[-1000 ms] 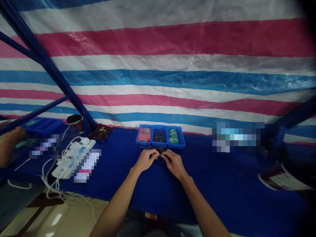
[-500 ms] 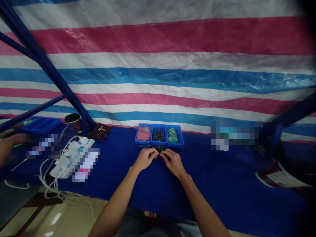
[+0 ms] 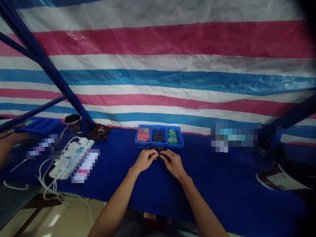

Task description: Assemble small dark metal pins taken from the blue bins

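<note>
My left hand (image 3: 146, 159) and my right hand (image 3: 173, 161) meet over the blue cloth, fingertips pinched close together. Whatever small thing lies between the fingers is too tiny to name. Just beyond the fingertips is a small pile of dark, thin pieces that look like screws (image 3: 160, 148). Behind it stand three joined blue bins. The left bin (image 3: 136, 141) holds something pink with a clear bag, the middle bin (image 3: 158, 144) more dark screw-like pieces, and the right bin (image 3: 182, 141) something green with small pale pieces.
To the left lie a white power strip (image 3: 82, 143) with tangled cables, a dark cup (image 3: 75, 123) and a brown packet (image 3: 100, 132). Another person's hand (image 3: 7, 144) is at the far left, near a blue tray (image 3: 45, 125). A maroon-and-white object (image 3: 278, 176) sits at the right.
Both hands stay in nearly the same place, fingertips still pinched together. The view has shifted very slightly.
</note>
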A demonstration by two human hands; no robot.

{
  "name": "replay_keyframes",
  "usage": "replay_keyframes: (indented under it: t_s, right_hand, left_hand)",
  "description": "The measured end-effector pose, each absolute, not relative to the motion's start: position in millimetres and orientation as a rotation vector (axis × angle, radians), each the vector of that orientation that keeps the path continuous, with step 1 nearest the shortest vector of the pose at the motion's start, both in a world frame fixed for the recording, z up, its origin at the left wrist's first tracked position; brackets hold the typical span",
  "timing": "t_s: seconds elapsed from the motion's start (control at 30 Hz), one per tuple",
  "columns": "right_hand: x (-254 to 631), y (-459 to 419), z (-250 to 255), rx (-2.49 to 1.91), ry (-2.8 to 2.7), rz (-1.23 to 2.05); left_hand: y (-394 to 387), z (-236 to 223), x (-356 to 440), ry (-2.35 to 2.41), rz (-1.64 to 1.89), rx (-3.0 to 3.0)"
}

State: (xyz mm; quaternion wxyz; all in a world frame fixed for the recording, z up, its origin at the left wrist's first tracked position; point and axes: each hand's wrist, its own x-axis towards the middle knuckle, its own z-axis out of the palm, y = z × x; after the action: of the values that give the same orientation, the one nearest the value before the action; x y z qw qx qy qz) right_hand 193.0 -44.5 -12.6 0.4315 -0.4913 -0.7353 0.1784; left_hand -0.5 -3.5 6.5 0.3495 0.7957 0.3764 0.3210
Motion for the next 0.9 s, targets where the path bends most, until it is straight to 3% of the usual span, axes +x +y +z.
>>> replay_keyframes:
  t_s: [0.9]
  right_hand:
    - [191.3, -43.3, -13.7, -1.198, -1.885, 0.422]
  left_hand:
    - [-3.7, 6.9, -1.7, 0.967, 0.791, 2.087]
